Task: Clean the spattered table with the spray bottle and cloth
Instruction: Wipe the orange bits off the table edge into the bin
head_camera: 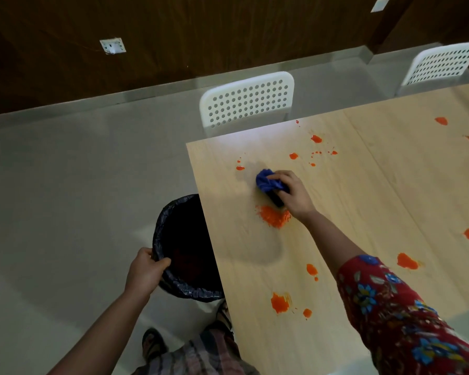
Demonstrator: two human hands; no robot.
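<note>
Your right hand (293, 194) has its grip closed around a bunched blue cloth (268, 181), pressed onto the pale wooden surface (363, 185) near its left end, just above a large smeared orange-red patch (274, 216). Your left hand (146, 269) has its grip closed on the rim of a bin lined with a black bag (184, 250), which sits on the floor against the surface's left edge and partly under it. By the look of it you are in the wiping step, gathering mess toward that edge; the next move probably calls for dragging the cloth through the smeared patch toward the bin while your left hand holds the rim steady below the edge. The spray bottle is nowhere in view, so you will likely have to fetch it before the stains that remain can be wetted. Counting: one cloth, one bin, two white perforated chairs (248, 102) on the far side, and roughly eight larger orange-red blotches, plus a scatter of small specks (316, 155) beyond the cloth. Most of the spatter is not yet cleaned.
</note>
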